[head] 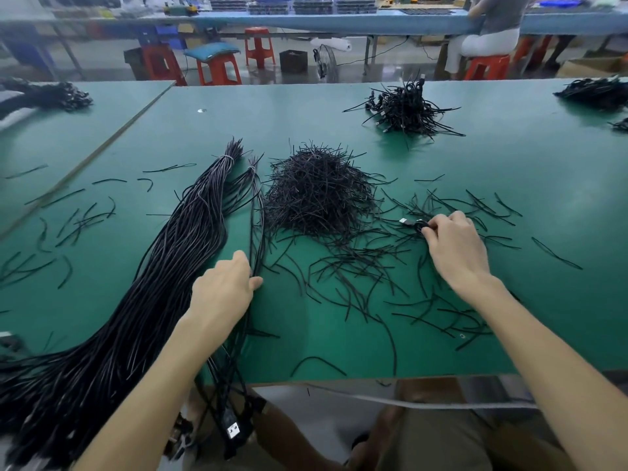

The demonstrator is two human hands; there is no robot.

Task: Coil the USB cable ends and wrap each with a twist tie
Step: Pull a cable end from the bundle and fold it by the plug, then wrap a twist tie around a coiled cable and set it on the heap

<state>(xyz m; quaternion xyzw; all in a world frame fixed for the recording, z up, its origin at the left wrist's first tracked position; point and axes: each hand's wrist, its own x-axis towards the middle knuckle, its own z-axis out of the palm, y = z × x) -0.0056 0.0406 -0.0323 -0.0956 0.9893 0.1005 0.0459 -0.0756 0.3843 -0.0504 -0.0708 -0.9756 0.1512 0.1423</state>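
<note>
A thick bundle of long black USB cables [163,266] runs from the table's middle down over the front edge at left. A thinner bunch [256,212] lies beside it, and my left hand [224,287] grips strands of it. My right hand [455,243] pinches a small coiled cable end [416,226] with a silver USB plug, low over scattered black twist ties [356,270]. A mound of twist ties [316,192] sits between my hands, farther back. A pile of finished coiled cables [407,108] lies at the far right.
The green table mat [306,345] ends at a front edge near my lap. Loose ties [74,226] lie at left. More cable piles sit at the far left [51,95] and far right [594,91]. Red stools and a seated person [489,39] are beyond the table.
</note>
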